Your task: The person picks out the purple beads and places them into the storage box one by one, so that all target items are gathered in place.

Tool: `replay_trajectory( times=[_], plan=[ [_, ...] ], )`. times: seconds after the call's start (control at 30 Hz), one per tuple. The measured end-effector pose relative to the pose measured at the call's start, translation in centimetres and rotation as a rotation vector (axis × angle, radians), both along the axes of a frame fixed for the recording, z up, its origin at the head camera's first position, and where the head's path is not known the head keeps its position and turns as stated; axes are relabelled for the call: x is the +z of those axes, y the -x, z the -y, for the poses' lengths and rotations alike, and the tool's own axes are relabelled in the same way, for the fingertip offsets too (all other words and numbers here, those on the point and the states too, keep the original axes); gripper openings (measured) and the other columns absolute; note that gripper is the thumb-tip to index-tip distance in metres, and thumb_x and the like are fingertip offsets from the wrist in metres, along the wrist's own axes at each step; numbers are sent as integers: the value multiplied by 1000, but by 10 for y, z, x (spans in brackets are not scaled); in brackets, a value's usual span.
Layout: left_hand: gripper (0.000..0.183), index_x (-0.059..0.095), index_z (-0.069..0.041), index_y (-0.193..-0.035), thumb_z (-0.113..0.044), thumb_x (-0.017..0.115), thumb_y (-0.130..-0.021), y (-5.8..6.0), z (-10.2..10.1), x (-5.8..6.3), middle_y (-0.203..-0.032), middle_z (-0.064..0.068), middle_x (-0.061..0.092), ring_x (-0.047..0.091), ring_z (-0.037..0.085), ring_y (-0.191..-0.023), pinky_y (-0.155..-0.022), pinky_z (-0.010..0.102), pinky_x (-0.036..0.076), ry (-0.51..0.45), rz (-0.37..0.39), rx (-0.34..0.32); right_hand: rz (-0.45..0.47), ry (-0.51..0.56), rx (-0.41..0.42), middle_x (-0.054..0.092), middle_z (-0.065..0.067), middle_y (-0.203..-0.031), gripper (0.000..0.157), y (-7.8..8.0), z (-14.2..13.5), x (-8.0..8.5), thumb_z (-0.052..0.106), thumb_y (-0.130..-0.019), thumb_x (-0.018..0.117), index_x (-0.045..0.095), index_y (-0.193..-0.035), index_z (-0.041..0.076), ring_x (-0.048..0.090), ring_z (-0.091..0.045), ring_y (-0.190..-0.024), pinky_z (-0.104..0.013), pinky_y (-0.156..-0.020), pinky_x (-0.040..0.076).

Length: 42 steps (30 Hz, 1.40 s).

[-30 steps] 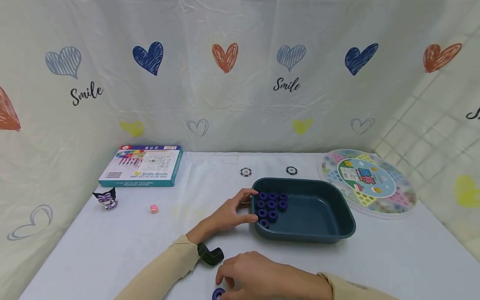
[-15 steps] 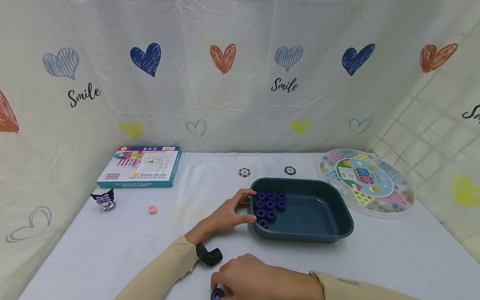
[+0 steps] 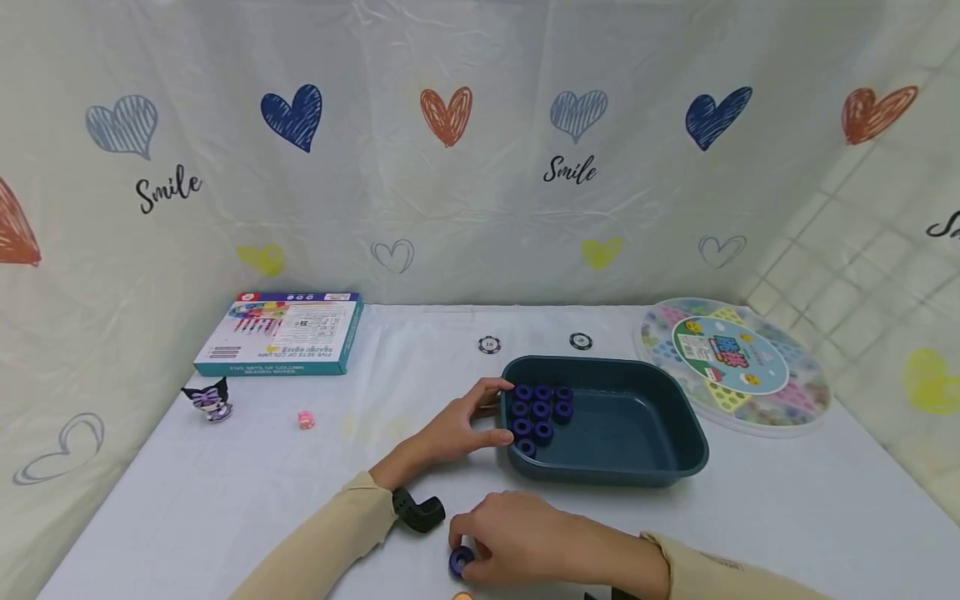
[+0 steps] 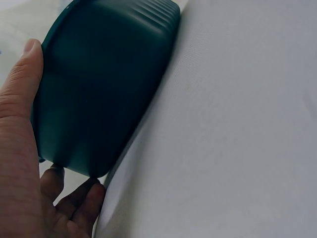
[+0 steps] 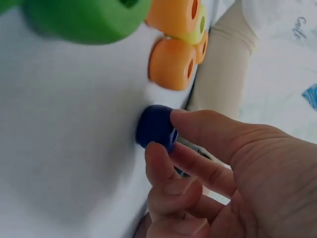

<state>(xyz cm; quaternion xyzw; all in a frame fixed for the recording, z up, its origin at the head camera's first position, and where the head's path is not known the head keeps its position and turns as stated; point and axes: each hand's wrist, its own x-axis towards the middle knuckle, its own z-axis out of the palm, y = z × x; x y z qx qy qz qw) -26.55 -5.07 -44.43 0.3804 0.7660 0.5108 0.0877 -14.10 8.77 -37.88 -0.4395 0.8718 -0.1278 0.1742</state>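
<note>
My left hand (image 3: 457,429) holds the left end of a dark teal plastic basin (image 3: 630,433), thumb at the near side and fingers around the far side. In the left wrist view, the thumb and fingertips touch the outer wall of the basin (image 4: 99,89). Several dark purple ring-shaped beads (image 3: 542,410) sit grouped at the basin's left end. Near the front of the table, my right hand (image 3: 517,533) pinches one purple-blue bead (image 3: 461,563) between thumb and fingers. In the right wrist view this bead (image 5: 154,126) is low over the white cloth; whether it touches cannot be told.
Orange beads (image 5: 168,64), a yellow one and a green bead (image 5: 89,20) lie near the right hand. Behind stand a flat box (image 3: 281,333), two poker chips (image 3: 490,344) and a round game board (image 3: 735,354). A figurine (image 3: 213,402) and a pink piece (image 3: 306,419) are left.
My right hand has closed its fingers on the purple bead and moved forward and slightly right with it. An orange bead shows at the bottom edge. The left hand stays on the basin.
</note>
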Motion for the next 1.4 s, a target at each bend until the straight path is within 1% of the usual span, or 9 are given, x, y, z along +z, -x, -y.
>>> replay_trajectory(
  times=[0.1, 0.23, 0.37, 0.53, 0.8, 1.07, 1.13, 1.23, 1.4],
  plan=[
    [71, 30, -26, -134, -55, 61, -77, 0, 0, 1, -138, 3, 39, 42, 14, -120, -99, 39, 34, -2, 5, 1, 30, 24, -4, 45, 22, -58, 16, 2, -9, -1, 27, -81, 65, 61, -97, 26, 42, 7, -51, -13, -46, 35],
    [70, 30, -27, -134, -54, 62, -78, -1, 1, 1, -139, 4, 39, 42, 15, -120, -99, 40, 34, -4, 4, 0, 80, 72, 21, 47, 23, -61, 15, 4, -23, -5, 25, -83, 63, 60, -98, 24, 43, 8, -53, -11, -49, 37],
    [68, 30, -29, -134, -53, 61, -78, -1, 1, 2, -139, 4, 39, 42, 15, -121, -99, 40, 34, -7, -1, -1, 173, 112, 25, 50, 23, -64, 14, 5, -37, -5, 24, -85, 61, 59, -99, 21, 45, 9, -54, -12, -51, 40],
    [68, 30, -31, -133, -54, 62, -78, 0, 2, 1, -139, 3, 39, 42, 14, -121, -99, 39, 34, -1, 4, 5, 267, 153, -5, 51, 21, -66, 14, 4, -55, -4, 24, -85, 61, 58, -99, 21, 46, 7, -56, -14, -52, 42],
    [67, 31, -30, -133, -52, 62, -78, 0, 2, 1, -138, 3, 39, 42, 16, -120, -99, 39, 34, -17, 6, 1, 347, 183, -41, 52, 21, -70, 16, 4, -80, -5, 30, -85, 61, 57, -100, 25, 46, 5, -64, -15, -56, 40],
    [67, 31, -29, -133, -51, 62, -79, 1, 3, -2, -138, 2, 40, 43, 14, -119, -99, 37, 34, -20, 2, 4, 614, 284, -45, 57, 14, -70, 22, 9, -84, -14, 24, -84, 63, 58, -104, 18, 48, 3, -50, -18, -46, 44],
    [67, 31, -27, -134, -50, 63, -79, 1, 2, -2, -138, 3, 40, 43, 15, -120, -99, 38, 34, -29, 8, -2, 626, 299, -39, 57, 14, -69, 21, 10, -83, -15, 24, -84, 63, 58, -104, 17, 48, 3, -48, -19, -44, 44],
    [69, 30, -24, -135, -50, 62, -79, 0, 2, -2, -138, 4, 39, 42, 15, -120, -99, 40, 33, -32, 8, -12, 607, 323, -20, 57, 13, -68, 21, 9, -85, -11, 25, -85, 63, 58, -103, 16, 47, 4, -46, -20, -43, 45],
    [69, 30, -25, -135, -51, 62, -79, 0, 1, -1, -139, 3, 39, 42, 15, -121, -99, 40, 34, -25, -1, -10, 577, 341, -37, 59, 11, -70, 22, 11, -92, 9, 26, -85, 62, 58, -105, 18, 50, 0, -48, -22, -45, 46]
  ],
)
